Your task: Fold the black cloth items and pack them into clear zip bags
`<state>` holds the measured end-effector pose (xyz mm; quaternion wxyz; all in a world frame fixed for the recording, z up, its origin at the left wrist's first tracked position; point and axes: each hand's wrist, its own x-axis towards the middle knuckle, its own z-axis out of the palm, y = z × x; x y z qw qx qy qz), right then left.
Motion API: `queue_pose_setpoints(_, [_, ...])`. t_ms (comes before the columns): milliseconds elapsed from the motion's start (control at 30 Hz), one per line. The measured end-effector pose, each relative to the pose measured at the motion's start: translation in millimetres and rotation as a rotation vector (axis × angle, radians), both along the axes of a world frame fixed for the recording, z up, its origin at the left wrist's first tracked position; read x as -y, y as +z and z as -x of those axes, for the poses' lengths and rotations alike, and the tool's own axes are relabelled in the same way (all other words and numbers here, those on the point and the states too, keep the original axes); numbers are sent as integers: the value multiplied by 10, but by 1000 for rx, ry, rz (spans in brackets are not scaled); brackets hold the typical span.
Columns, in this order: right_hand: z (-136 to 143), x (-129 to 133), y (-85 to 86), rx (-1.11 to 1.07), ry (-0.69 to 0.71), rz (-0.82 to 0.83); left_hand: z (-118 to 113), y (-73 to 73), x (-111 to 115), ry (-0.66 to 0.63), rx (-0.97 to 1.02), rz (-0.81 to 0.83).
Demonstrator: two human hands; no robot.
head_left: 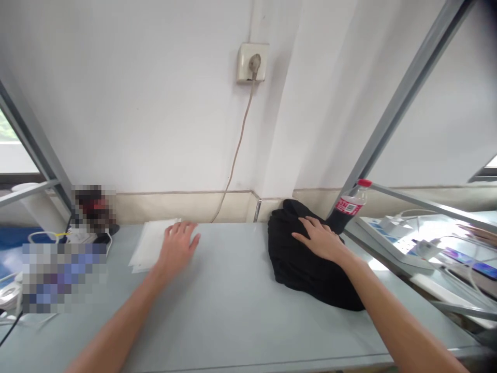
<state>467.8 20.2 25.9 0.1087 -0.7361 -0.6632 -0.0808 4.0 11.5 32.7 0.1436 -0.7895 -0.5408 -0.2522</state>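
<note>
My left hand (176, 246) is at the right side of a few flat white sheets (147, 243), covering part of them. Its fingers are apart and hold nothing; whether it touches the sheets I cannot tell. On the right, my right hand (318, 238) rests with spread fingers on top of a bunched black cloth (295, 264), perhaps a garment. Just behind that cloth stands a bottle of dark drink (349, 206) with a red cap, its lower part hidden.
The grey desk (225, 305) meets a wall with a socket (252, 63) and a hanging cord (239, 140). Grey metal frames (404, 93) rise at both sides. Chargers, a phone (471, 263) and cables lie beyond the right frame; cables and blurred-out items (66, 274) are at left.
</note>
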Motion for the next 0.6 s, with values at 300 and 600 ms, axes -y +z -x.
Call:
queue_pose_setpoints(300, [960,-126,39,-247,309,-135,745,36,-161,805,-16,417])
queue_pose_setpoints(600, [2187,32,-82,-1658,370,534,450,-213,-280,326,177,374])
